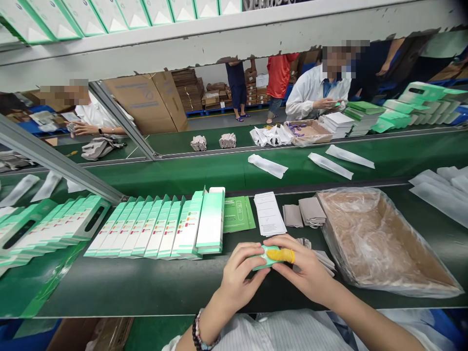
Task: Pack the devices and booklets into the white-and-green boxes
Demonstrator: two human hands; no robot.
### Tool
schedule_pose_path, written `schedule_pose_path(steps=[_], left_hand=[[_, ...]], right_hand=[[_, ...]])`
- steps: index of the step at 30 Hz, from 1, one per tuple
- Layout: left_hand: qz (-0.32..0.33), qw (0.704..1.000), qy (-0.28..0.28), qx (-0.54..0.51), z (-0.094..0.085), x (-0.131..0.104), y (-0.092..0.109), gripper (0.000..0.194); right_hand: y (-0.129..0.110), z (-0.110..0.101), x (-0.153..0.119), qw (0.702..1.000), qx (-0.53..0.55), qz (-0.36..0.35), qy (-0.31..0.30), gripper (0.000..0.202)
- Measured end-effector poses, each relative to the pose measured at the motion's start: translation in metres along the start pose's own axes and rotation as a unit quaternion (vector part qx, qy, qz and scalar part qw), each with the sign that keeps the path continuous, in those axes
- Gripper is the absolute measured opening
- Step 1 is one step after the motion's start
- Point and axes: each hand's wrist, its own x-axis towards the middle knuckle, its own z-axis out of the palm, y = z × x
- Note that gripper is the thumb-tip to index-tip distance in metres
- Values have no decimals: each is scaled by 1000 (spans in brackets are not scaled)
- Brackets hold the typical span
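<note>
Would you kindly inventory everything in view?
Shelf: one, grey, overhead
Cartons: many, white-green, shelf, left bench, far right
Leaflets: several, green, beside cartons
Papers: stack, white, beside leaflets
Lined tray: one, brown, right bench
Folded cloths: several, grey, near tray
Sleeves: several, white, green ledge
Far tray: one, brown, opposite bench
Coworkers: several, mixed clothing, beyond
Small item: one, green, front centre
Left hand: one, bare, on item
Right hand: one, partly bare, on item
Finger cover: one, yellow, right hand
Beads: several, mixed, left wrist
</note>
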Motion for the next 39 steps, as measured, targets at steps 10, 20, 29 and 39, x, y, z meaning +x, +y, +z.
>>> schedule_pose_path(steps=[10, 20, 29, 39], left_hand=[[-186, 963, 72, -182, 11, -6, 0, 13], [62, 997, 43, 9, 5, -8, -11, 17], [89, 995, 43, 27, 7, -14, -22, 8], [-7, 993, 109, 34, -19, -58, -11, 41]], right_hand=[[-2, 3, 1, 1000, 9, 16, 14, 27], [-4, 3, -8, 999, -42, -25, 7, 40], [7, 11, -9, 977, -179, -116, 22, 35], [63, -56, 83, 920, 61, 144, 360, 40]])
